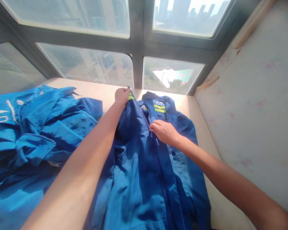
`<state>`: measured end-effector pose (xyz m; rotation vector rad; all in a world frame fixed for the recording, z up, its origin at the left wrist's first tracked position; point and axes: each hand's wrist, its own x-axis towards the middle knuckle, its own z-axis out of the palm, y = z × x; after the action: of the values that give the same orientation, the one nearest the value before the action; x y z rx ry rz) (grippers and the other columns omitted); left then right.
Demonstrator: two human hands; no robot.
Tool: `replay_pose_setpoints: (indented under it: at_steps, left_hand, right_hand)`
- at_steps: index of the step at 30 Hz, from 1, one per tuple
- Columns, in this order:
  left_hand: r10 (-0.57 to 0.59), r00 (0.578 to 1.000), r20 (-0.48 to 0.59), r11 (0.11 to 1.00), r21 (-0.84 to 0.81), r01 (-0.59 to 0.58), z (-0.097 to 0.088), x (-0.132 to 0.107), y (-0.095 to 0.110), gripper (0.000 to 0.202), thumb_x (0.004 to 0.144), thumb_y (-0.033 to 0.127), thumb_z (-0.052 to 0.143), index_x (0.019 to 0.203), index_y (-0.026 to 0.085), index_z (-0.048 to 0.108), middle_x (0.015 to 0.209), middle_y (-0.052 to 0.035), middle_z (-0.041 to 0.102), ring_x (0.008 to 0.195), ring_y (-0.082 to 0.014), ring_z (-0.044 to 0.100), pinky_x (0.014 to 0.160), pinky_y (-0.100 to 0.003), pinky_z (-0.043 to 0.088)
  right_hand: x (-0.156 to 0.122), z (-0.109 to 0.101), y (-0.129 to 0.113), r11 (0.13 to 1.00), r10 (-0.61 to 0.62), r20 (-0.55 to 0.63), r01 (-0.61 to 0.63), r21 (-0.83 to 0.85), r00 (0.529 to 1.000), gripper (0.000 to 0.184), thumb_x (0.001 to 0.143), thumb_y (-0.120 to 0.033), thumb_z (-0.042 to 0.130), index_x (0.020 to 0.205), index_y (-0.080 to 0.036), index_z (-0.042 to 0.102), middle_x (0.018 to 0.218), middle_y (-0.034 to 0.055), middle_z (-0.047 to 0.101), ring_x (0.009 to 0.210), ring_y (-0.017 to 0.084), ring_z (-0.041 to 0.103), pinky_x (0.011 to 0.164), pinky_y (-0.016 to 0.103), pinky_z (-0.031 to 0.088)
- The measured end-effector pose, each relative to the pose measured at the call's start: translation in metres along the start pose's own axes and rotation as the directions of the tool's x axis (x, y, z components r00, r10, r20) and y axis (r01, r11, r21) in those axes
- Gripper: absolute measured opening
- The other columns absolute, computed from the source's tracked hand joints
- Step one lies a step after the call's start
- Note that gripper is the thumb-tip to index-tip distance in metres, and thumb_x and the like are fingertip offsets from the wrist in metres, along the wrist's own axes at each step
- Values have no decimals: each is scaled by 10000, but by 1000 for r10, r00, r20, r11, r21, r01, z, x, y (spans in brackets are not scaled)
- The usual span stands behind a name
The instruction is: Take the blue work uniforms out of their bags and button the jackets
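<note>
A dark blue work jacket (139, 172) with yellow-green reflective stripes lies front-up on a light wooden sill (103, 91). My left hand (122, 95) is closed on the jacket's collar edge at the top, lifting it slightly. My right hand (164, 131) is pinched on the zip pull at chest height, fingers closed along the zip line. The zip runs down the middle of the jacket between both hands.
A heap of lighter blue garments (36, 127) with white markings lies crumpled at the left. Large windows (91, 65) with grey frames stand behind the sill. A pale padded surface with faint pink flowers (254, 105) rises at the right.
</note>
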<state>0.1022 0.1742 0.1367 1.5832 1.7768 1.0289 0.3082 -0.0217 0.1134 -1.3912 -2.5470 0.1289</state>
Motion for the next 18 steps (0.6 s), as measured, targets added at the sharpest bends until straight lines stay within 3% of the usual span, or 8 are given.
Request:
replay_pose_setpoints:
  at_steps: [6, 8, 10, 12, 14, 16, 17, 18]
  left_hand:
    - [-32, 979, -203, 971, 227, 79, -122, 24, -8, 373, 995, 338, 532, 741, 66, 551, 801, 10, 604, 892, -98, 467, 885, -197, 322]
    - [-62, 973, -224, 956, 266, 123, -158, 25, -14, 374, 993, 357, 543, 809, 33, 574, 944, -17, 663, 951, -112, 473, 982, -256, 342]
    - [-81, 969, -233, 935, 319, 155, -181, 24, -20, 401, 955, 408, 602, 911, 9, 590, 1143, -66, 675, 1033, -148, 483, 1071, -365, 352]
    - [0, 967, -255, 909, 403, 106, -185, 17, -21, 468, 927, 427, 629, 1056, -21, 585, 1348, -137, 600, 1155, -205, 481, 1122, -486, 336]
    - [140, 970, -200, 884, 467, -32, -172, -4, -15, 508, 926, 394, 619, 1194, -33, 562, 1420, -175, 554, 1240, -253, 485, 1139, -533, 330]
    - [259, 966, 8, 878, 415, -239, -145, -45, -1, 486, 929, 355, 607, 1264, 6, 572, 1342, -152, 629, 1234, -259, 539, 1137, -479, 370]
    - [304, 940, 153, 888, 312, -338, -129, -73, 7, 433, 923, 346, 611, 1244, 55, 614, 1270, -125, 679, 1184, -251, 591, 1103, -425, 421]
    - [401, 862, 312, 868, 171, -466, -112, -104, 14, 399, 922, 363, 618, 1234, 116, 647, 1273, -101, 685, 1190, -246, 605, 1094, -385, 436]
  right_hand:
    - [-116, -16, -26, 988, -117, 1, 116, 103, 993, 282, 1056, -241, 398, 962, -232, 664, 902, 56, 671, 839, 178, 590, 715, 268, 445]
    - [-145, -24, -26, 993, -73, -35, 76, 92, 997, 279, 1050, -220, 404, 916, -225, 648, 848, 46, 654, 786, 177, 578, 677, 274, 437]
    - [-164, -33, -26, 993, 2, -94, 9, 114, 996, 269, 1049, -208, 405, 902, -212, 630, 828, 40, 641, 770, 171, 579, 675, 271, 442]
    - [-173, -39, -29, 983, 81, -154, -53, 178, 985, 245, 1052, -205, 411, 925, -205, 621, 853, 38, 644, 792, 159, 594, 713, 262, 458]
    - [-171, -42, -36, 970, 129, -207, -80, 231, 970, 217, 1052, -215, 429, 950, -206, 620, 889, 40, 655, 830, 155, 608, 755, 259, 467]
    - [-163, -41, -46, 966, 131, -248, -68, 249, 960, 206, 1051, -222, 443, 959, -210, 627, 901, 40, 667, 848, 157, 613, 773, 262, 470]
    - [-158, -41, -52, 966, 127, -264, -59, 251, 956, 202, 1050, -226, 450, 963, -211, 632, 904, 40, 673, 853, 159, 615, 776, 264, 472]
    - [-154, -40, -57, 966, 123, -277, -50, 254, 953, 198, 1048, -227, 456, 968, -211, 637, 907, 39, 678, 856, 160, 617, 777, 264, 474]
